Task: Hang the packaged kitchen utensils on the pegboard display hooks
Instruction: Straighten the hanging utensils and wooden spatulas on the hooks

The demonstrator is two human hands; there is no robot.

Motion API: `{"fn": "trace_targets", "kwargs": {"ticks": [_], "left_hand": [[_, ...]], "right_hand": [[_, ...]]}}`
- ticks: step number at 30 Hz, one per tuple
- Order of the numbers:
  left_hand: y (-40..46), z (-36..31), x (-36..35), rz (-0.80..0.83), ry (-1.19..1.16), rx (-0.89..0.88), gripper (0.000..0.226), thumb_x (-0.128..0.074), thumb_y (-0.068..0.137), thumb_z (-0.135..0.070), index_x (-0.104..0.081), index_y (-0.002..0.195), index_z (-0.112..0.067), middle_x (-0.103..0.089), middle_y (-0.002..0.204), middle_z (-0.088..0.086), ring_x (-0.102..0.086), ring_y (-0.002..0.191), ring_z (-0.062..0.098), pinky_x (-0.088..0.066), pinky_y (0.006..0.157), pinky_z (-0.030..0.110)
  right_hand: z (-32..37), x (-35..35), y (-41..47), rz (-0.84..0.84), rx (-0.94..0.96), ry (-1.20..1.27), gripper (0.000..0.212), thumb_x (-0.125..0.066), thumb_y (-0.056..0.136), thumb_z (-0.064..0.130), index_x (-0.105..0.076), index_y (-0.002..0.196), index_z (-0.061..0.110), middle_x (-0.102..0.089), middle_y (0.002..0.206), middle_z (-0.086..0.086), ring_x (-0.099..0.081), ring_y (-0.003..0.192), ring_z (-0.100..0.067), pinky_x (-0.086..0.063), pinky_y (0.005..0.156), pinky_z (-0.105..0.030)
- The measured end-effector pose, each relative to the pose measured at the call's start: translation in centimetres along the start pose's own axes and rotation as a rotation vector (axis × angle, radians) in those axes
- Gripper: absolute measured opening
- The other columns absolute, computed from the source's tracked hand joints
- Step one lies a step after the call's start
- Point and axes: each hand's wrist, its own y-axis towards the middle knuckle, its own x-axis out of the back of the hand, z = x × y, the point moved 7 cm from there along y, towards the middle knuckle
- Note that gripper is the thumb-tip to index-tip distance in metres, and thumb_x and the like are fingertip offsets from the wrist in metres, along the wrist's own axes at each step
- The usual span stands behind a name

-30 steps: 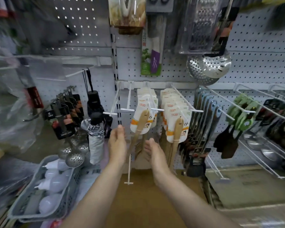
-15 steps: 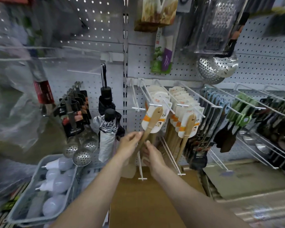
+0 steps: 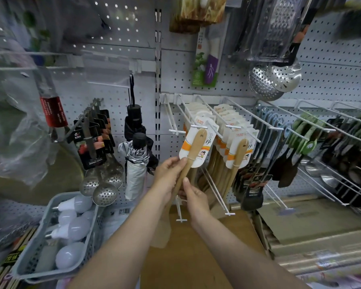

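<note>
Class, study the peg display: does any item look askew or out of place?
Yes: the front wooden spatula, held by both hands, left hand and right hand, tilts diagonally, while the neighbouring carded spatula hangs nearly straight.

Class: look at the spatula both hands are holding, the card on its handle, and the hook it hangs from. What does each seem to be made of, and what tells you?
Spatula: looks like pale, unvarnished wood or bamboo; matte tan.
Backing card: printed card, white with an orange band, probably lightly glossy.
Hook: seemingly white-coated metal wire; thin, straight, smooth.
</note>
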Motion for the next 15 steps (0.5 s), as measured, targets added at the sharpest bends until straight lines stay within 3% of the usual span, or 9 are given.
{"fn": "trace_targets", "kwargs": {"ticks": [3,5,7,10,15], "left_hand": [[0.4,-1.1,-1.1,0.005,-0.079,-0.002,0.026,-0.072,0.092,-0.026,-0.068,0.114,-0.013,-0.076,0.095,0.001,-0.070,0.076,0.009,-0.054,0.060,0.020],[0.8,-1.8,-1.9,0.009,-0.070,-0.022,0.024,-0.075,0.090,-0.028,-0.070,0.110,-0.017,-0.077,0.095,-0.002,-0.071,0.085,0.013,-0.054,0.069,0.025],[1.1,-2.3,-2.8,0.029,-0.055,-0.026,0.025,-0.077,0.088,-0.031,-0.072,0.109,-0.018,-0.078,0.097,-0.001,-0.072,0.092,0.018,-0.056,0.075,0.031],[1.0,-2.8,-4.3,0.051,-0.092,-0.020,0.022,-0.074,0.090,-0.023,-0.072,0.109,-0.012,-0.079,0.095,0.002,-0.075,0.082,0.015,-0.057,0.060,0.025],[1.0,-3.4,-4.3,0.042,-0.074,-0.035,0.008,-0.074,0.091,-0.019,-0.072,0.091,-0.012,-0.078,0.083,0.001,-0.074,0.072,0.013,-0.056,0.055,0.023]], "right_hand": [[0.1,0.9,-0.4,-0.034,0.011,0.000,0.032,-0.060,0.099,0.041,-0.080,0.084,0.021,-0.079,0.084,0.004,-0.072,0.086,-0.010,-0.053,0.083,-0.024],[0.0,1.8,-0.6,-0.069,0.010,0.012,0.032,-0.063,0.098,0.042,-0.079,0.079,0.021,-0.078,0.078,0.006,-0.071,0.085,-0.010,-0.050,0.080,-0.022],[-0.1,2.6,-0.8,-0.085,0.006,0.007,0.033,-0.064,0.096,0.045,-0.079,0.079,0.020,-0.078,0.078,0.007,-0.070,0.092,-0.011,-0.049,0.089,-0.026],[-0.3,3.2,-0.9,-0.071,0.004,0.001,0.036,-0.064,0.095,0.048,-0.081,0.085,0.017,-0.079,0.087,0.005,-0.068,0.105,-0.015,-0.046,0.104,-0.036],[0.0,2.8,-1.1,-0.057,0.013,0.007,0.035,-0.063,0.097,0.045,-0.080,0.085,0.017,-0.079,0.085,0.003,-0.070,0.094,-0.009,-0.047,0.096,-0.029]]}}
